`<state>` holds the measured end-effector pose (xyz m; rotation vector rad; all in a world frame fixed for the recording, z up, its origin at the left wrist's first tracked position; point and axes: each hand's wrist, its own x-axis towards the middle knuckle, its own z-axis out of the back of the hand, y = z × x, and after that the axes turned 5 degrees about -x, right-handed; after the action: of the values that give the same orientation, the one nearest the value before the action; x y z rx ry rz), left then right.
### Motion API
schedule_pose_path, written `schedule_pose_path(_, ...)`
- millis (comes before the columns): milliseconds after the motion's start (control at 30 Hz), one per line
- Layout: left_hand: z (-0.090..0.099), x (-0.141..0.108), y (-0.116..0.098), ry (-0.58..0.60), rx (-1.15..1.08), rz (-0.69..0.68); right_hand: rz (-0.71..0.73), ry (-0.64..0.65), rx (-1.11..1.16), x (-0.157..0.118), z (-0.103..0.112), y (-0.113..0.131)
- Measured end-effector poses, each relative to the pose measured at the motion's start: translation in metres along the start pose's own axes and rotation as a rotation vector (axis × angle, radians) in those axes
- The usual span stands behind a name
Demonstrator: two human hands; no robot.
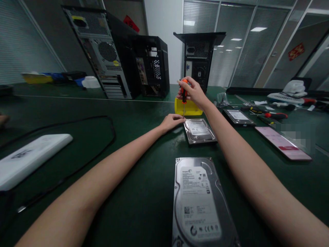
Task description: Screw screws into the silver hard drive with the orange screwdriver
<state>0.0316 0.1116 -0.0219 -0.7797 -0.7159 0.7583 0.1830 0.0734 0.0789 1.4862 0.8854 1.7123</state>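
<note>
we hold the driver (184, 96) upright in our right hand (193, 90), tip by the far-left corner of the middle drive (199, 129), which lies flat just right of our nearer left hand (171, 122), whose hold we cannot tell.

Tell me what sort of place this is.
Probably an office used as a computer workshop: PC cases stand on the table, hard drives lie there too, and blinds line the wall behind.
</note>
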Motion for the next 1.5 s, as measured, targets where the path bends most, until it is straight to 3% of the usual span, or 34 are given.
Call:
schedule_pose_path(367,-0.001,0.0,0.002,0.0,-0.028,0.0,0.085,-0.086,-0.172,0.0,0.017,-0.022)
schedule_pose_path(533,-0.001,0.0,0.002,0.013,-0.026,-0.006,0.032,-0.104,-0.074,0.0,0.019,-0.024)
schedule_pose_path(767,0.0,0.0,0.002,0.027,-0.022,-0.021,0.043,-0.05,-0.106,-0.001,0.01,-0.013)
schedule_pose_path(1000,0.0,-0.001,0.002,0.021,-0.025,-0.024,0.082,-0.076,-0.144,0.001,0.012,-0.013)
schedule_pose_path(1333,0.001,-0.001,0.002,0.005,-0.005,-0.015,0.091,-0.097,-0.129,0.003,0.013,-0.027)
schedule_pose_path(1500,0.001,-0.001,0.002,0.018,-0.007,-0.015,0.084,-0.031,-0.105,0.007,0.016,-0.029)
